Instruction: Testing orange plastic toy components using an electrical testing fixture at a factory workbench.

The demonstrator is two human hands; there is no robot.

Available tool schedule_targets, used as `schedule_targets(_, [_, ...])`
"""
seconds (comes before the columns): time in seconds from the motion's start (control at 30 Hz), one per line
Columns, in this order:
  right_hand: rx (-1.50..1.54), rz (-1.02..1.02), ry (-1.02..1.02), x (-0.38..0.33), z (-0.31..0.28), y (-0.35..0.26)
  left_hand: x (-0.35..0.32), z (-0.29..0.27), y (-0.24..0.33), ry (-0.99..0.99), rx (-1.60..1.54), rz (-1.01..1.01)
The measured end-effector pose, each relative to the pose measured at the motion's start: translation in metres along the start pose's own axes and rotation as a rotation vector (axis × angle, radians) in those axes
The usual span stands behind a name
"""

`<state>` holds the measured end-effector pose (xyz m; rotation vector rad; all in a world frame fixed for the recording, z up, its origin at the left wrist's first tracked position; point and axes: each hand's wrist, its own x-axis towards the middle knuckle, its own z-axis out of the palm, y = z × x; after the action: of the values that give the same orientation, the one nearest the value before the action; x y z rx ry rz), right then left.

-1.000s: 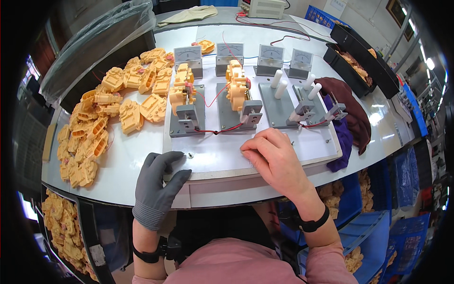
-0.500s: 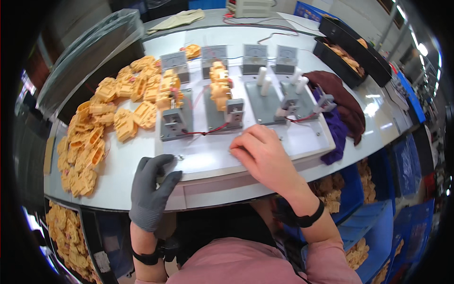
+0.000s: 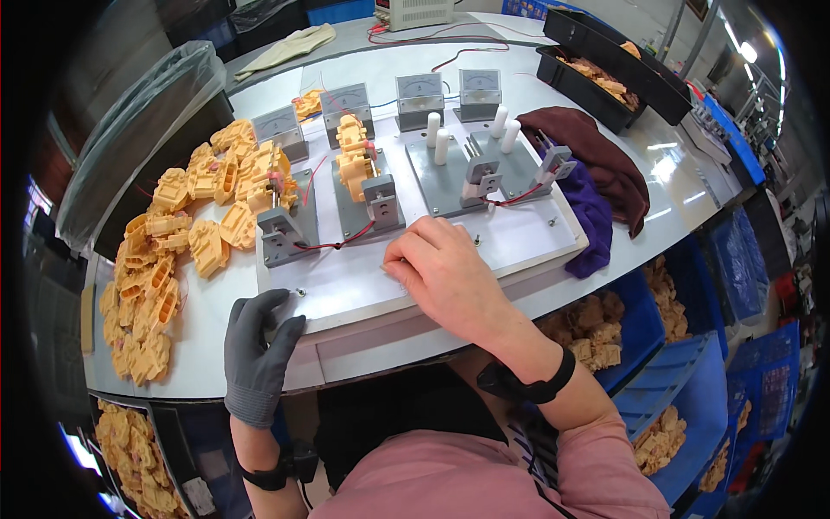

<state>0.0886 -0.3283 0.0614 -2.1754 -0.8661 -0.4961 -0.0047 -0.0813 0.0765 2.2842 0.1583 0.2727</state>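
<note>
I have my left hand [image 3: 258,346], in a gray glove, at the near left corner of the white board [image 3: 354,284]. Its thumb and forefinger are spread wide with a gap between them, and I can't tell how firmly they meet the edge. A small screw [image 3: 301,292] sits just beside that forefinger.

My right hand [image 3: 450,281] is bare and lies over the front part of the board, to the right of the left hand and well apart from it. Its fingers are curled in and narrow, the tips drawn together; I can't tell whether they hold anything small.

Beyond the left hand, the left casing [image 3: 275,169], yellow, is set on a gray stand behind an upright block [image 3: 278,233]. The right casing [image 3: 354,164] is on the next stand, ahead of the right hand and a little to its left. A red and black wire [image 3: 333,246] runs between these two stands.

Past the right hand, to its right, two more stands carry white pegs [image 3: 442,149]. Behind all four I see a row of meters [image 3: 420,91]. Loose casings [image 3: 138,298] are heaped left of the left hand, and a purple cloth [image 3: 591,238] lies right of the right hand.
</note>
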Motion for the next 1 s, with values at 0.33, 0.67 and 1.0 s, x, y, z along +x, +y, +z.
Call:
schedule_targets(0.33, [0.025, 0.029, 0.023, 0.000, 0.001, -0.001, 0.002, -0.005, 0.005, -0.013, 0.090, 0.066])
schedule_targets(0.67, [0.416, 0.216, 0.211, 0.008, -0.003, -0.004, 0.056, -0.056, 0.092, 0.032, 0.581, 0.719])
schedule_targets(1.0, [0.495, 0.171, 0.217, 0.014, 0.009, -0.010, 0.156, 0.017, 0.148, -0.413, 1.138, 0.831])
